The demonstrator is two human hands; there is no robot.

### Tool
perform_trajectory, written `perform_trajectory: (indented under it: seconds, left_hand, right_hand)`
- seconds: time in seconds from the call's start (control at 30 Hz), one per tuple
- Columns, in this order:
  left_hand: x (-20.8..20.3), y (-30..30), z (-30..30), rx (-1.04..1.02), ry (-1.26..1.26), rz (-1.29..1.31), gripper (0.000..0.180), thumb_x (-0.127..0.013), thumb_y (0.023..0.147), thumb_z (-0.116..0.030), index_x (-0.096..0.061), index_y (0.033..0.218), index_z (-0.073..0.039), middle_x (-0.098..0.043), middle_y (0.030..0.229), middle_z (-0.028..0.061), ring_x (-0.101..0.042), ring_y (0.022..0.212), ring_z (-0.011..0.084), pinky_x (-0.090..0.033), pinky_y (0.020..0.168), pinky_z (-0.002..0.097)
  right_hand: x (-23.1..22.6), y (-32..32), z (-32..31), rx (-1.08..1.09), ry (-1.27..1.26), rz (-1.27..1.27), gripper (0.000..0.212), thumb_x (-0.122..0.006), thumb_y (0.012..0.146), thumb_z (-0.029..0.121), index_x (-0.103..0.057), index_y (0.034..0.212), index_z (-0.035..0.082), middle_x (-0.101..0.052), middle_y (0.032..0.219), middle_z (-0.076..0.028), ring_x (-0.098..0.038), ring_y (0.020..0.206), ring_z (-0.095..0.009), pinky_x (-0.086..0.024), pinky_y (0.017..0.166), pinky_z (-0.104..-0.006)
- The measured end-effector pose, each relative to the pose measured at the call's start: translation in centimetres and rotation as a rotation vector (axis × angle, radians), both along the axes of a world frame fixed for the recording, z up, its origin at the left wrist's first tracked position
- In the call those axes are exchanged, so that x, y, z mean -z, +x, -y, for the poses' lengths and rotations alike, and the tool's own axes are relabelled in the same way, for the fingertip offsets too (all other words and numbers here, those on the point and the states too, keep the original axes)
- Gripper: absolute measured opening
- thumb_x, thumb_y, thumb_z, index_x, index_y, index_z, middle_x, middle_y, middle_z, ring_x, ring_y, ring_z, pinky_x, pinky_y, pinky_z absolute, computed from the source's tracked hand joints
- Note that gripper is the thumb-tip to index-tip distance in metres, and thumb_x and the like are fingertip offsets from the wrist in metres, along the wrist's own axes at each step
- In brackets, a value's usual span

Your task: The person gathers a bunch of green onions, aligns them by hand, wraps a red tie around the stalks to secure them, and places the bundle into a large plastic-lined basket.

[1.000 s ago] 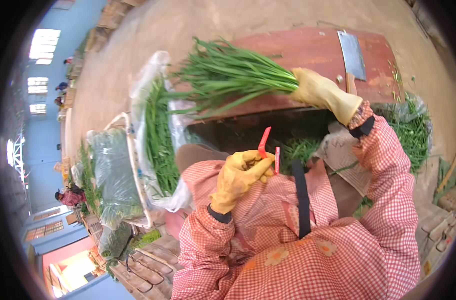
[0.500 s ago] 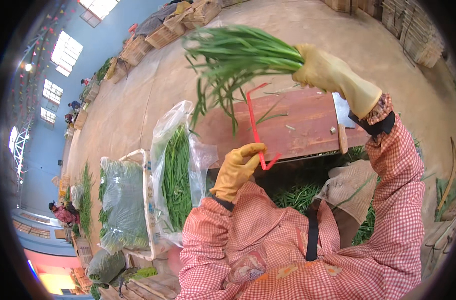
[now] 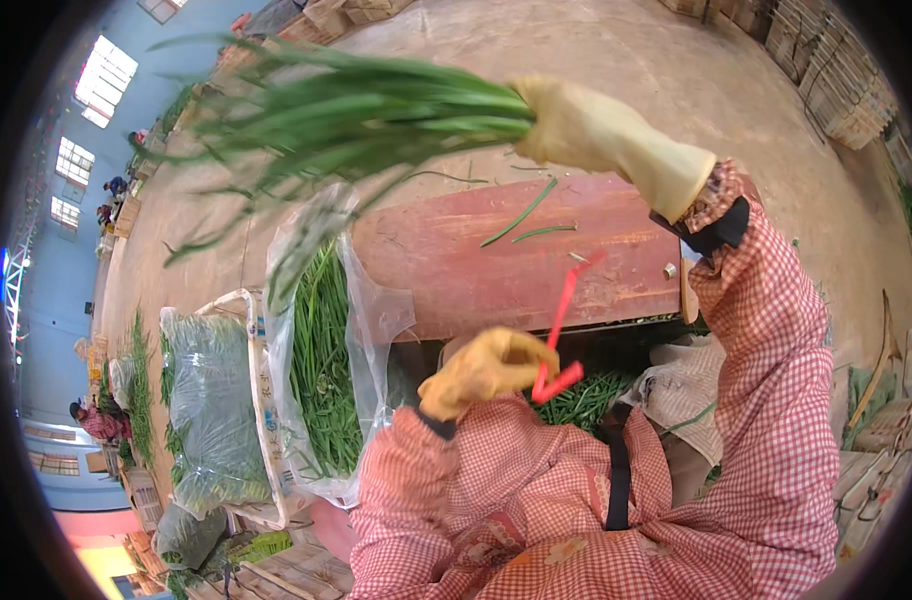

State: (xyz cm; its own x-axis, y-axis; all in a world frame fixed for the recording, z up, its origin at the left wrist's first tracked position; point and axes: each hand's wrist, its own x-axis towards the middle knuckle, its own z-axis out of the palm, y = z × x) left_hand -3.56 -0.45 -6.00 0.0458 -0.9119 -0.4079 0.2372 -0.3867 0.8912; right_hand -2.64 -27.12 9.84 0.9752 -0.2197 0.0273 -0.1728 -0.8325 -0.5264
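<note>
My right hand [image 3: 566,125], in a pale rubber glove, grips a bunch of long green leaves [image 3: 376,115] by its cut end, held up over the far side of the red wooden board [image 3: 426,265]. The leaf tips fan out leftward, blurred by motion. My left hand [image 3: 491,372], in a yellow-orange glove, pinches a red tie strip [image 3: 561,325] near my lap; the strip's upper end is smeared. Loose leaves [image 3: 521,212] lie on the board. Left of it, an open clear plastic bag [image 3: 276,370] holds more green leaves [image 3: 326,370].
A white-framed crate [image 3: 253,400] with a plastic-wrapped bundle of greens [image 3: 211,395] stands left of the open bag. Stacked wooden crates [image 3: 831,75] rise at the far right. A woven sack [image 3: 681,385] lies by my lap. Other people [image 3: 101,420] are far off to the left.
My right hand has swung the bunch leftward, toward the open bag. My left hand has dropped slightly with the red tie strip, and my view has shifted a little.
</note>
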Motion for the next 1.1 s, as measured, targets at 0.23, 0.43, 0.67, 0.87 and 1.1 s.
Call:
perform_trajectory:
  seconds: [0.23,0.43,0.67,0.87,1.1]
  left_hand:
    - [-4.9,-2.1,-6.8,0.194,-0.128,-0.105,0.023,-0.069,0.086,-0.001,-0.072,0.108,0.006,-0.074,0.107,0.0141,-0.069,0.1,0.0188,-0.053,0.093,0.0307]
    - [-3.8,-1.2,-6.0,-0.093,-0.111,-0.088,0.033,-0.074,0.081,0.0,-0.07,0.114,0.005,-0.073,0.107,0.0141,-0.069,0.1,0.0194,-0.053,0.092,0.0312]
    - [-0.4,-0.2,-1.7,-0.193,-0.374,-0.143,0.035,-0.067,0.09,-0.008,-0.063,0.122,0.007,-0.07,0.114,0.019,-0.069,0.106,0.0291,-0.054,0.096,0.0417]
    - [2.9,2.2,3.0,-0.513,-0.238,-0.144,0.033,-0.065,0.096,-0.02,-0.063,0.112,0.008,-0.07,0.105,0.0206,-0.071,0.096,0.0295,-0.056,0.091,0.0422]
    - [7.3,4.5,6.2,-0.503,-0.13,-0.082,0.024,-0.068,0.092,-0.008,-0.063,0.111,0.006,-0.07,0.106,0.0165,-0.071,0.092,0.0227,-0.058,0.081,0.0319]
  right_hand:
    - [5.3,-8.6,9.6,-0.299,-0.775,-0.601,0.023,-0.058,0.085,0.005,-0.069,0.105,0.004,-0.07,0.098,-0.022,-0.069,0.094,-0.039,-0.055,0.081,-0.0465]
    - [2.2,-8.3,17.6,0.342,-0.97,-0.342,0.023,-0.051,0.092,0.011,-0.071,0.102,0.004,-0.071,0.101,-0.022,-0.071,0.094,-0.033,-0.057,0.081,-0.0429]
    - [-6.8,-13.0,18.3,0.49,-0.913,-0.101,0.014,-0.056,0.089,0.012,-0.061,0.1,0.004,-0.07,0.098,-0.022,-0.069,0.095,-0.039,-0.054,0.077,-0.0475]
    - [-12.2,-9.6,14.7,0.405,-0.951,0.147,0.022,-0.063,0.084,0.009,-0.062,0.106,0.007,-0.07,0.085,-0.016,-0.067,0.076,-0.032,-0.053,0.064,-0.0416]
    - [-11.7,-3.1,4.3,0.381,-0.131,0.211,0.024,-0.064,0.084,0.012,-0.063,0.107,0.008,-0.069,0.08,-0.01,-0.064,0.067,-0.023,-0.051,0.056,-0.0362]
